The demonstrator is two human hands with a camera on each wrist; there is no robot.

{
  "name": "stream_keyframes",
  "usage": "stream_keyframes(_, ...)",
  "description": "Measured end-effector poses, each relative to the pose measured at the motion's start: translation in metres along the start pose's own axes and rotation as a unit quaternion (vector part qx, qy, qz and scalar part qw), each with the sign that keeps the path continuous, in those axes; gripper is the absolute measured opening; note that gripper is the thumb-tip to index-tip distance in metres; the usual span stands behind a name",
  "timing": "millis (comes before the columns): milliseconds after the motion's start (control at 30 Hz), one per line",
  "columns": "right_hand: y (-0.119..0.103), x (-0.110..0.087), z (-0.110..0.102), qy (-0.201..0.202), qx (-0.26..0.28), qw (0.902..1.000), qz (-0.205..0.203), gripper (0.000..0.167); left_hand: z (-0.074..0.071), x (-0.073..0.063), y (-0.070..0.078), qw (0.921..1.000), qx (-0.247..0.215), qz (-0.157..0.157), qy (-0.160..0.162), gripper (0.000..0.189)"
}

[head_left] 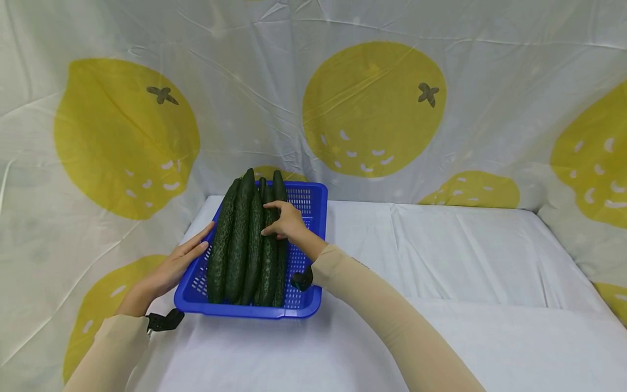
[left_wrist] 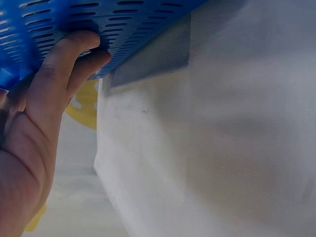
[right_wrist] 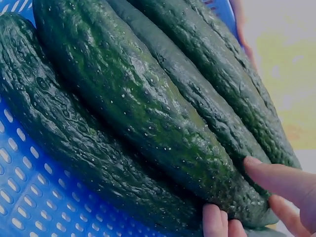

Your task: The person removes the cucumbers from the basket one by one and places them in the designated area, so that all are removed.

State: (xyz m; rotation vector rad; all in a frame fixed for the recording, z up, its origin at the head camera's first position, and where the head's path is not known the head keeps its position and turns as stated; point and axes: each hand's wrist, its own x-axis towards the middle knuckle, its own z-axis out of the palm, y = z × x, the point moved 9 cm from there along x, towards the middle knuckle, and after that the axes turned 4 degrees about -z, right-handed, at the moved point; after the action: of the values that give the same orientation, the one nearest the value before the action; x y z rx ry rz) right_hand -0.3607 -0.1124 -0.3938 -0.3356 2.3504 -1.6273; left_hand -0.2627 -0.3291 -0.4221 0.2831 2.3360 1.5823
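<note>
Several long, dark green, bumpy cucumbers (head_left: pixel 237 245) lie side by side in a blue perforated plastic basket (head_left: pixel 318 228), their far ends reaching to its rim. My right hand (head_left: pixel 292 222) reaches in from the right and pinches a cucumber (right_wrist: pixel 128 98), second from the right, towards its far end. The right wrist view shows thumb and fingers on either side of it. Against the outside of the basket's left wall rests my left hand (head_left: pixel 171 268), fingers extended along the rim. In the left wrist view, fingertips (left_wrist: pixel 91 40) touch the slotted wall.
A white cloth (head_left: pixel 441 256) covers the table beneath the basket and stretches to the right. Behind and at the sides hangs a pale curtain (head_left: pixel 254 109) printed with large yellow fruit. Black devices (head_left: pixel 166 320) are strapped at both wrists.
</note>
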Motion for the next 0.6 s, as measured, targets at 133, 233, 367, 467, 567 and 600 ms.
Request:
stream_keyframes(133,0.0000,0.0009,-0.0006,0.007,-0.016,0.9998,-0.001,0.073,0.0005,-0.0006,0.0000,1.0000,0.000,0.001,0.000,0.057)
stream_keyframes(233,-0.0005,0.0014,-0.0003,0.006,-0.028,0.9996,-0.001,0.075,0.0014,-0.0011,-0.0007,1.0000,-0.006,0.000,-0.004,0.057)
stream_keyframes(367,0.0000,0.0024,0.0000,0.003,-0.035,0.9994,0.007,0.074,0.0015,-0.0011,-0.0013,1.0000,-0.009,0.001,-0.004,0.057)
stream_keyframes(467,0.0011,0.0028,-0.0007,0.001,-0.029,0.9994,0.020,0.073,0.0009,-0.0011,-0.0004,1.0000,-0.002,0.001,-0.001,0.057)
stream_keyframes(567,0.0008,0.0023,-0.0020,-0.002,-0.011,0.9995,0.029,0.072,0.0003,-0.0013,0.0015,1.0000,0.000,0.002,0.001,0.057)
stream_keyframes(600,0.0003,0.0020,-0.0024,-0.004,-0.007,0.9995,0.030,0.072,0.0002,-0.0015,0.0022,1.0000,0.000,0.001,0.001,0.057)
